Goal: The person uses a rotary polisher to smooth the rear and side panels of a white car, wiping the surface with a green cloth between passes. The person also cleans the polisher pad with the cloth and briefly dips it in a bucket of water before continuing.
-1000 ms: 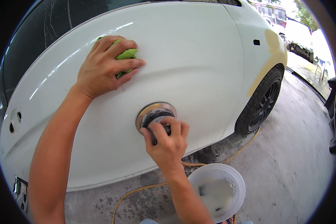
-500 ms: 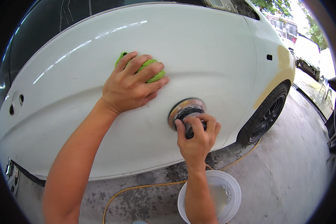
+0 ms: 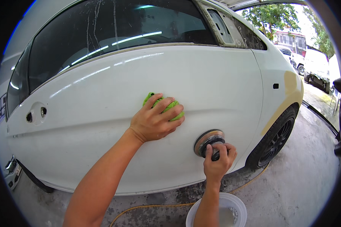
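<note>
The white car door (image 3: 113,90) fills the middle of the view, with a crease running along it. My left hand (image 3: 155,119) presses a bunched green cloth (image 3: 177,113) against the door just at the crease, fingers curled over it. Lower and to the right, my right hand (image 3: 219,160) grips the black knob of a round sanding pad (image 3: 202,142). The pad's disc lies against the lower door, near the seam by the front wheel. Its working face is hidden against the paint.
A white bucket (image 3: 240,208) with cloudy liquid stands on the wet concrete below my right forearm. A yellow hose (image 3: 151,206) runs along the floor. The front wheel (image 3: 274,140) is at right, under a fender with beige filler (image 3: 291,85). The dark window (image 3: 140,28) is above.
The view has tilted up, so more of the window shows and everything sits lower. The sanding pad has shifted slightly toward the front wheel. Both hands keep their holds.
</note>
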A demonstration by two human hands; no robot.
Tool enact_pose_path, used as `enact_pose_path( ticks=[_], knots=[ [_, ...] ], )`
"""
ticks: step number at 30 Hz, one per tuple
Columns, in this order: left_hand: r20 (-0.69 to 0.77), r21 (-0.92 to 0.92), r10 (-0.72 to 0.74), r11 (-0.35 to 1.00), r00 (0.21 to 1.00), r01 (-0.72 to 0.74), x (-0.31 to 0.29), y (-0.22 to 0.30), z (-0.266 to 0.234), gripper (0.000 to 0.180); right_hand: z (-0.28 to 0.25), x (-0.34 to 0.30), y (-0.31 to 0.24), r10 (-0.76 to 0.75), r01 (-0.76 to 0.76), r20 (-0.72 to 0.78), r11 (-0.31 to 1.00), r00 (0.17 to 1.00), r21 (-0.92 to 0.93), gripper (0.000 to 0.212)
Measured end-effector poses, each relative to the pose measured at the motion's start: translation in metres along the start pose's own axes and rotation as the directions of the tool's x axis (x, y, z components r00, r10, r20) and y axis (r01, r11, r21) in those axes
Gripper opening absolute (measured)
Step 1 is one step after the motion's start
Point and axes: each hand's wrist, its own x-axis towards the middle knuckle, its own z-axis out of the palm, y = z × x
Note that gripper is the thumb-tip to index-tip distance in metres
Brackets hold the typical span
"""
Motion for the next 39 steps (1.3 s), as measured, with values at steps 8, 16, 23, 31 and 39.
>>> enact_pose_path(
  ticks=[8,16,23,31,39],
  knots=[
    [-0.022,-0.101,0.002,0.995,1.000,-0.005,0.006,-0.004,-0.008,0.019,-0.001,0.020,-0.023,0.204,-0.206,-0.069,0.978,0.977,-0.026,0.020],
    [0.207,-0.246,0.284,0.941,0.936,-0.231,0.023,-0.045,-0.033,0.032,0.026,-0.066,-0.120,-0.431,0.426,0.065,0.901,0.900,0.084,0.024],
    [0.150,-0.228,0.277,0.944,0.949,-0.239,0.024,-0.054,-0.035,0.037,0.012,-0.040,-0.080,-0.214,0.208,0.074,0.975,0.974,0.078,0.020],
    [0.132,-0.201,0.275,0.948,0.952,-0.246,0.028,-0.050,-0.036,0.036,-0.013,0.044,0.040,0.062,-0.065,-0.071,0.997,0.996,-0.042,0.016],
    [0.107,-0.203,0.254,0.952,0.961,-0.229,0.027,-0.049,-0.033,0.035,-0.046,0.117,0.139,0.388,-0.389,-0.139,0.921,0.911,0.014,0.032]
  ],
)
